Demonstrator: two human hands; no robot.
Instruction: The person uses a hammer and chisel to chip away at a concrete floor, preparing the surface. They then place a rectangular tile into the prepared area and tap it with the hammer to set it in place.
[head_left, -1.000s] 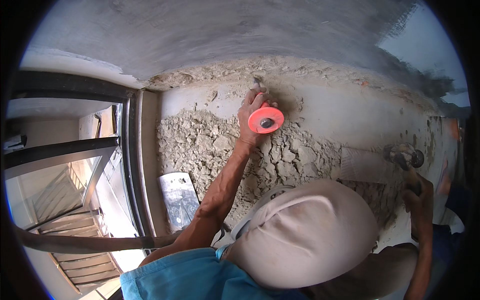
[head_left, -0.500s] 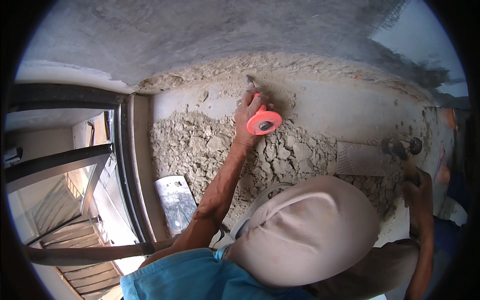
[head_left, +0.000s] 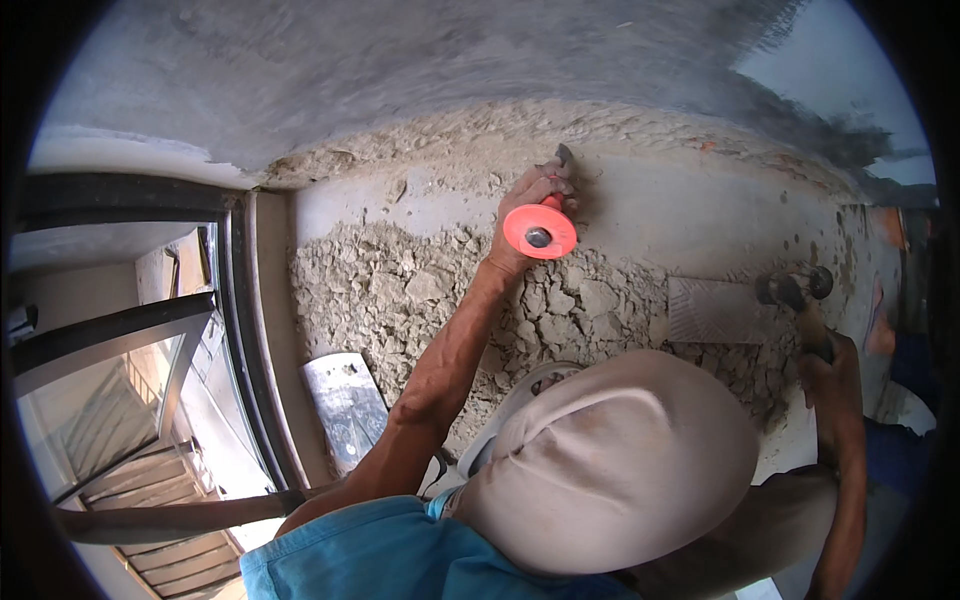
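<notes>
My left hand [head_left: 522, 203] is shut around a steel chisel with a round orange hand guard [head_left: 540, 232]. The chisel's tip [head_left: 563, 155] rests against the chipped band of the grey wall. My right hand [head_left: 826, 368], off to the right, grips the handle of a hammer. The hammer's dark head [head_left: 793, 287] is held away from the chisel. The tan cap [head_left: 610, 460] on my head hides the lower middle of the view.
Broken plaster rubble [head_left: 400, 290] lies heaped below the chisel. A ridged tile piece [head_left: 708, 310] sits by the hammer. A flat grey metal plate [head_left: 345, 405] lies at the lower left. A black window frame [head_left: 240, 330] runs down the left side, with stairs beyond it.
The chisel stays against the wall and the hammer stays out to the right. Only small shifts of the view and of the hammer show.
</notes>
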